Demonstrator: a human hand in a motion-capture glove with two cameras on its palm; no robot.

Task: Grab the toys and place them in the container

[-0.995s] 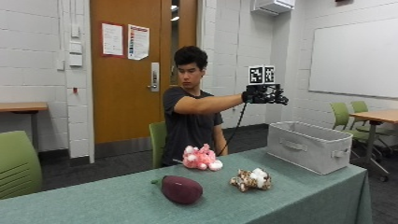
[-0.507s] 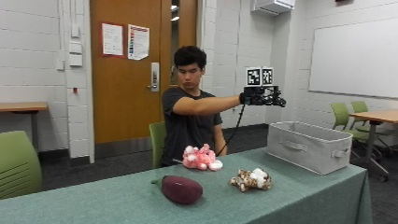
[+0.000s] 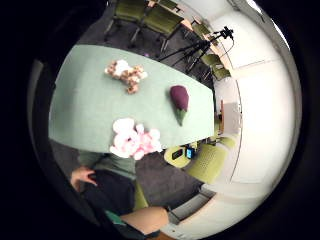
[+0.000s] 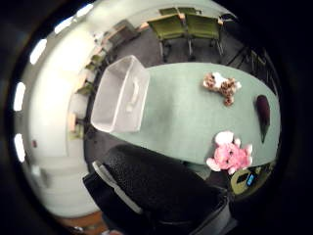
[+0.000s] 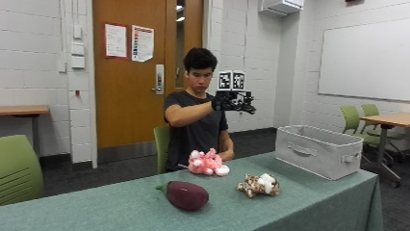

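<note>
On the green table lie three toys: a pink plush at the far edge in front of the person, a purple eggplant plush near the front, and a brown-and-white plush to its right. A grey fabric container stands empty at the table's right end. My gloved right hand is raised at chest height, well above the table, and holds nothing. Both palm views look down on the pink plush, the eggplant plush and the container.
A green chair stands at the left, with more green chairs and a wooden table at the right. The person's bare hand rests in the lap below the table edge.
My raised right hand has moved from above the container's side toward the middle of the table and a little lower. The toys and the container have not moved.
</note>
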